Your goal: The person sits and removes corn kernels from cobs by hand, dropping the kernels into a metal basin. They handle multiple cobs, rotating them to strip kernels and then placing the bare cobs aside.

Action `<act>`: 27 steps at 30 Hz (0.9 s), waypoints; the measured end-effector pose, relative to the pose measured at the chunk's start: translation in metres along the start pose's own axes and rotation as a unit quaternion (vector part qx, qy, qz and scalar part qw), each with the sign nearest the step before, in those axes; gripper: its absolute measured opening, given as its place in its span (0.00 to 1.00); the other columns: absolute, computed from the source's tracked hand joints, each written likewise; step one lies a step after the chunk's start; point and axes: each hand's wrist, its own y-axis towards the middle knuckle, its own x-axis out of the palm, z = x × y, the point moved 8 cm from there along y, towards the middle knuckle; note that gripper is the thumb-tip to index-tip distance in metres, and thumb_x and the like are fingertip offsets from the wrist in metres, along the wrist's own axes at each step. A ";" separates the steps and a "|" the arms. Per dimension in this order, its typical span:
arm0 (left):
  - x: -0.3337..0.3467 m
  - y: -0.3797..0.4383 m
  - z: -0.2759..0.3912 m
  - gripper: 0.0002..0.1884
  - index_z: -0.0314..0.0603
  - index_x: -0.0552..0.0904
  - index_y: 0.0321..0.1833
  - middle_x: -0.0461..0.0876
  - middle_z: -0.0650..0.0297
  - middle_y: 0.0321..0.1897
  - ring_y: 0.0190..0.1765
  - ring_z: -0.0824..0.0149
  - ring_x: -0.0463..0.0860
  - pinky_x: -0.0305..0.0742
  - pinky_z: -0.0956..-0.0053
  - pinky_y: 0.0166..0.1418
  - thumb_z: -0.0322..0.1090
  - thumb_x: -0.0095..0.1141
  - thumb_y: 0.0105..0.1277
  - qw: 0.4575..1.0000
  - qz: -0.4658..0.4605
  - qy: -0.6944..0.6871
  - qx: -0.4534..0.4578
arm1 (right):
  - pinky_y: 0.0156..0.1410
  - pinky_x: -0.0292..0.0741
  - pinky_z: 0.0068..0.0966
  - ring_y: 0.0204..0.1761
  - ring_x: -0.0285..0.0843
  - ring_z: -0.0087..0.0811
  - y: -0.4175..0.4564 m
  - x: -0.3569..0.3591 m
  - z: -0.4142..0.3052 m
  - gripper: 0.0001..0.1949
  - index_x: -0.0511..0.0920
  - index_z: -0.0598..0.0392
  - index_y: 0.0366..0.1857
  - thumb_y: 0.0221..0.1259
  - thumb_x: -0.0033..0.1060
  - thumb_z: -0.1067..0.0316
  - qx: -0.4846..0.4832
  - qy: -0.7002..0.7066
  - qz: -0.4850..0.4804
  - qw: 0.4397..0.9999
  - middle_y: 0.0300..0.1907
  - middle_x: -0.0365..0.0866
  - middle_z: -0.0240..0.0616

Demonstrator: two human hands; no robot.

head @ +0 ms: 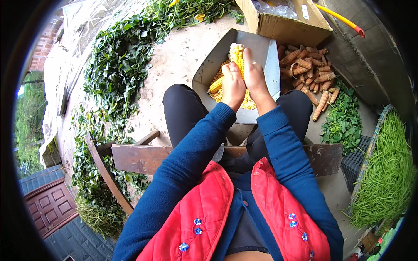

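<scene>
Both my hands are on one ear of yellow corn (237, 53), which points away from me over a grey metal scoop-shaped pan (209, 62). My left hand (234, 83) wraps the near part of the ear, thumb on top. Against its right side presses my right hand (255, 75), its thumb raised along the kernels. The far tip of the ear looks pale. Loose corn kernels (249, 103) lie in the pan, and another corn ear (216, 85) rests on them left of my hands. My forearms hide part of the pan's near side.
Stripped corn cobs (307, 68) are heaped right of the pan, below a cardboard box (284, 27) holding clear plastic. Leafy green vines (120, 58) spread on the left. A wooden bench (140, 159) runs beneath me. At right stand a flat basket of thin green stalks (385, 176) and a dark crate (357, 160).
</scene>
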 end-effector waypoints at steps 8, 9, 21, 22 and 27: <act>0.013 -0.010 0.014 0.18 0.41 0.66 0.46 0.70 0.66 0.24 0.20 0.77 0.67 0.64 0.81 0.22 0.49 0.30 0.76 0.989 -0.068 -0.093 -0.089 | 0.30 0.72 0.30 0.23 0.78 0.31 0.015 -0.030 0.018 0.34 0.81 0.62 0.23 0.66 0.39 0.37 0.030 -0.054 0.067 0.996 0.20 0.80 0.40; 0.014 -0.011 0.012 0.17 0.41 0.66 0.47 0.70 0.66 0.24 0.19 0.77 0.66 0.63 0.81 0.21 0.49 0.30 0.76 0.989 -0.063 -0.098 -0.090 | 0.31 0.73 0.28 0.24 0.78 0.30 0.014 -0.022 0.019 0.34 0.81 0.63 0.26 0.66 0.39 0.37 0.076 0.031 0.029 0.996 0.22 0.81 0.39; 0.007 0.001 0.006 0.17 0.38 0.68 0.47 0.74 0.62 0.33 0.30 0.72 0.74 0.74 0.76 0.35 0.45 0.29 0.77 0.999 -0.032 -0.025 0.010 | 0.32 0.71 0.36 0.24 0.77 0.40 0.004 -0.031 -0.018 0.28 0.78 0.66 0.25 0.68 0.44 0.46 -0.163 -0.159 0.113 0.967 0.21 0.78 0.54; 0.006 0.000 0.012 0.17 0.38 0.68 0.48 0.73 0.62 0.33 0.30 0.72 0.74 0.73 0.75 0.35 0.45 0.30 0.77 0.998 -0.011 0.000 0.056 | 0.31 0.70 0.34 0.22 0.74 0.34 0.004 -0.031 -0.016 0.28 0.77 0.67 0.26 0.68 0.45 0.46 -0.151 -0.152 0.106 0.971 0.20 0.77 0.51; 0.002 -0.013 0.034 0.16 0.36 0.68 0.50 0.79 0.50 0.33 0.32 0.61 0.80 0.74 0.68 0.37 0.44 0.33 0.76 0.992 -0.006 0.119 0.032 | 0.38 0.74 0.34 0.31 0.81 0.44 0.011 -0.012 0.000 0.40 0.80 0.66 0.22 0.65 0.31 0.32 0.041 0.054 0.014 0.998 0.22 0.80 0.52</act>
